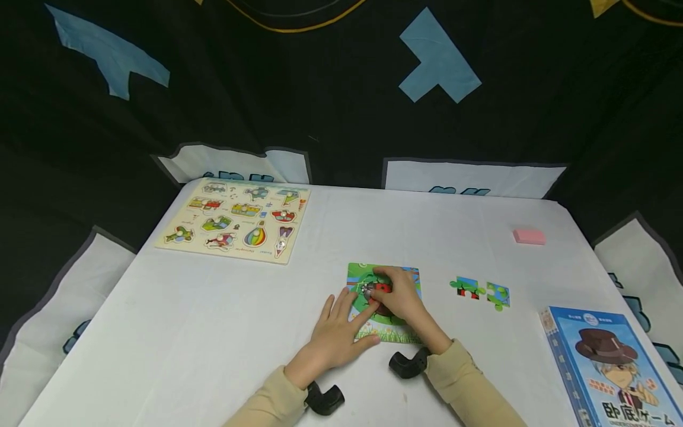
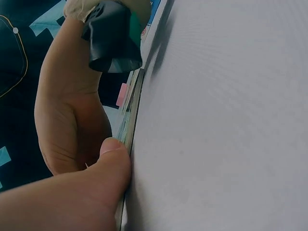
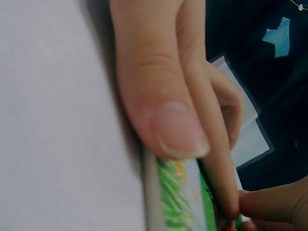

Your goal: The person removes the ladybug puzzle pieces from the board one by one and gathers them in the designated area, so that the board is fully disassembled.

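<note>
A jigsaw board with a ladybird on a green leaf lies in front of me on the white table. My left hand rests along its left side with fingers fairly straight, the fingertips over the picture and the thumb at the near edge. From the right, my right hand reaches over the board, its fingertips touching the ladybird part beside the left fingertips. In the right wrist view the right thumb covers part of the grassy border of the board. Whether a piece lies under the right fingertips is hidden.
Two loose puzzle pieces, one red and green, one blue and green, lie to the right. Beyond them are a pink block and a blue box. A wooden vehicle puzzle lies at the far left.
</note>
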A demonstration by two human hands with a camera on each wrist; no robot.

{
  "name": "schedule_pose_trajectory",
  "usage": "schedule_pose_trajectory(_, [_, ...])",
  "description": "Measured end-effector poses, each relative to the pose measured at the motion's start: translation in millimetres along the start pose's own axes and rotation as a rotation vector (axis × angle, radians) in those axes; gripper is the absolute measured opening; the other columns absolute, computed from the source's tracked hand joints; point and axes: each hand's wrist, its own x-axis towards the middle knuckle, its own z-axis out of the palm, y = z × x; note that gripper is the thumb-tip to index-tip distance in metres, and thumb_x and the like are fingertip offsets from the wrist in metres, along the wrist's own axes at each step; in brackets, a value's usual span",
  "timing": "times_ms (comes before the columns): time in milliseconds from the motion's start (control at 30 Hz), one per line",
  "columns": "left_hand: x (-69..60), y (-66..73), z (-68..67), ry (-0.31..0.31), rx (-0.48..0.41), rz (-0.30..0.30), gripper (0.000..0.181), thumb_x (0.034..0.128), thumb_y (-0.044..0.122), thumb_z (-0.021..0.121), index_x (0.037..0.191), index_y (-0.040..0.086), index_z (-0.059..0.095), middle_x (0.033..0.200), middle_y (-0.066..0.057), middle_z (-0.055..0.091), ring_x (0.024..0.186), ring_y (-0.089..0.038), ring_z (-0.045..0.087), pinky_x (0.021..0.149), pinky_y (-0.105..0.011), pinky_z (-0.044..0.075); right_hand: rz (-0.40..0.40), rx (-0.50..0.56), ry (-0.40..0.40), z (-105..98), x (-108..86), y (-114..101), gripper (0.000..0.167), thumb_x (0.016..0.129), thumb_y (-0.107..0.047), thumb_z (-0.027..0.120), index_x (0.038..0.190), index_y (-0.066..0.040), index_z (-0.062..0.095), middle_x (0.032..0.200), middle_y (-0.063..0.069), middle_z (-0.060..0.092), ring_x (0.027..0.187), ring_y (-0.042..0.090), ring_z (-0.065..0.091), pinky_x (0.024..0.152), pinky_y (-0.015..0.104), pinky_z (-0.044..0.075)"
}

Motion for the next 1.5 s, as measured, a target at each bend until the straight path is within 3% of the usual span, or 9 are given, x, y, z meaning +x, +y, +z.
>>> schedule_pose_trajectory(167, [2.0,-0.2,0.6,0.002,0.025,0.002,0.061,0.0898,0.059,0.032,0.143,0.028,0.029,0.146,-0.017,0.016,0.136,-0.031,0.002,0.106,-0.049,0.002,-0.022,0.103,0.018,1.7,2.0,-1.1,0.047,0.077,-0.003,0.07,0.12,0.0,0.051,0.098,0.013,0.064,0.092,0.029,0.059,0.08,0.044,0.047])
schedule_pose_trajectory(333, [3.4,0.0,2.5,0.002,0.028,0.008,0.062,0.0898,0.06,0.031,0.143,0.029,0.027,0.146,-0.017,0.016,0.136,-0.031,0.001,0.106,-0.049,0.002,-0.031,0.064,-0.01,1.5,7.4,-1.6,0.054,0.077,-0.003,0.07,0.126,-0.001,0.046,0.093,0.009,0.064,0.084,0.026,0.06,0.074,0.043,0.048])
schedule_pose_trajectory(533, [1.6,0.0,1.9,0.002,0.034,-0.001,0.062,0.0896,0.06,0.032,0.143,0.03,0.027,0.145,-0.017,0.018,0.136,-0.031,0.003,0.106,-0.049,0.002,-0.033,0.072,-0.058,-7.2,7.7,1.6,0.048,0.078,-0.005,0.07,0.123,-0.005,0.052,0.091,0.004,0.062,0.085,0.022,0.06,0.073,0.04,0.05])
schedule_pose_trajectory(767, [2.4,1.3,1.2,0.015,0.011,0.003,0.062,0.0892,0.059,0.035,0.144,0.031,0.025,0.145,-0.018,0.019,0.135,-0.033,0.003,0.106,-0.049,0.001,-0.022,0.05,-0.011,-63.9,-11.4,29.1,0.049,0.08,-0.005,0.068,0.125,-0.001,0.049,0.103,0.015,0.061,0.1,0.033,0.054,0.085,0.049,0.042])
schedule_pose_trajectory(900, [1.7,0.1,2.1,0.015,0.005,-0.003,0.063,0.0889,0.06,0.035,0.144,0.031,0.024,0.145,-0.018,0.019,0.135,-0.033,0.002,0.106,-0.049,0.001,0.048,-0.038,0.005,-98.8,-22.6,49.9,0.048,0.08,-0.006,0.068,0.124,0.0,0.05,0.104,0.017,0.057,0.098,0.035,0.051,0.079,0.047,0.042])
schedule_pose_trajectory(1000, [2.0,-0.3,2.9,0.02,-0.005,0.0,0.062,0.089,0.059,0.036,0.143,0.03,0.026,0.145,-0.018,0.019,0.135,-0.033,0.003,0.106,-0.049,0.001,0.069,-0.091,-0.018,-112.3,-26.8,60.6,0.048,0.08,-0.009,0.069,0.123,0.001,0.05,0.104,0.018,0.055,0.093,0.032,0.05,0.071,0.041,0.043])
schedule_pose_trajectory(1300, [1.3,-1.7,5.6,0.017,-0.019,0.004,0.062,0.0889,0.059,0.036,0.143,0.03,0.027,0.145,-0.018,0.017,0.135,-0.032,0.002,0.106,-0.048,0.0,-0.008,-0.185,0.022,-98.1,-29.5,64.0,0.051,0.078,-0.007,0.069,0.123,0.005,0.051,0.102,0.021,0.055,0.082,0.027,0.048,0.066,0.038,0.04])
schedule_pose_trajectory(1400, [1.3,-1.7,5.2,0.018,-0.014,0.001,0.063,0.0889,0.059,0.035,0.143,0.03,0.026,0.146,-0.018,0.017,0.135,-0.032,0.002,0.106,-0.048,-0.001,-0.077,-0.157,-0.026,-86.5,-36.4,55.6,0.045,0.081,-0.012,0.068,0.121,0.003,0.054,0.103,0.017,0.055,0.086,0.026,0.049,0.069,0.038,0.042])
schedule_pose_trajectory(1500, [1.6,-1.4,4.5,0.023,-0.012,0.002,0.062,0.089,0.059,0.035,0.143,0.03,0.026,0.145,-0.019,0.017,0.135,-0.033,0.002,0.106,-0.048,-0.001,-0.153,-0.203,-0.08,-73.7,-43.8,47.8,0.043,0.081,-0.017,0.069,0.118,0.0,0.058,0.105,0.014,0.053,0.094,0.027,0.049,0.076,0.042,0.043])
